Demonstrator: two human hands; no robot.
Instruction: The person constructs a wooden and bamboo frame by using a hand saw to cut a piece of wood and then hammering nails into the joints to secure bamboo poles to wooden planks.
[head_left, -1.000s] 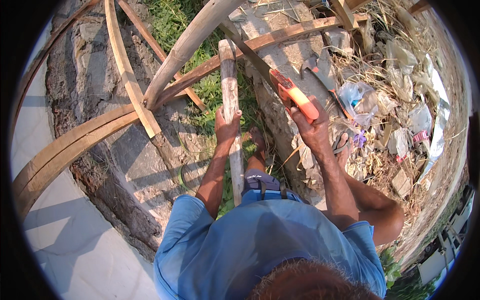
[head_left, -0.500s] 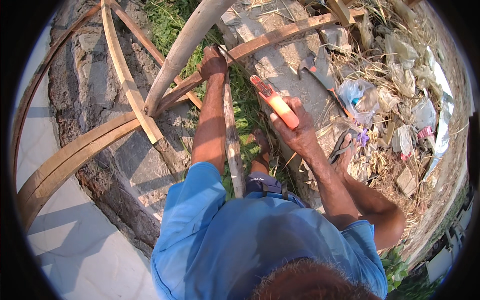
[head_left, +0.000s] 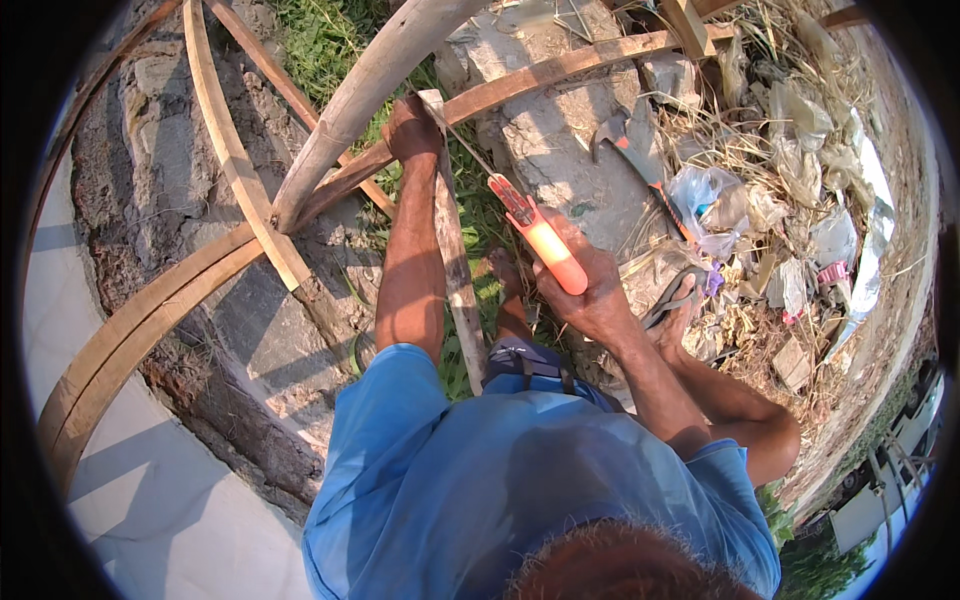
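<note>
My right hand (head_left: 590, 285) is wrapped round the orange handle of a hand saw (head_left: 550, 250). Its narrow blade slants up and left, meeting the upper end of a rough wooden pole (head_left: 455, 270). Closed round that pole just below its top is my left hand (head_left: 412, 130), beside a long wooden beam (head_left: 560, 68). The lower end of the pole reaches my waist. My left fingers are partly hidden behind the pole and hand.
A thick pole (head_left: 350, 110) and a curved-looking batten (head_left: 225, 130) cross the beam on the left. A tool with an orange and black handle (head_left: 655, 180) lies right, near plastic litter (head_left: 715, 200) and dry straw. My sandalled foot (head_left: 680, 300) stands close by. Pale paving (head_left: 170, 500) spreads lower left.
My right hand and the saw have shifted slightly down and left in view. The pole's pale top now shows beside my left hand, with the blade against it.
</note>
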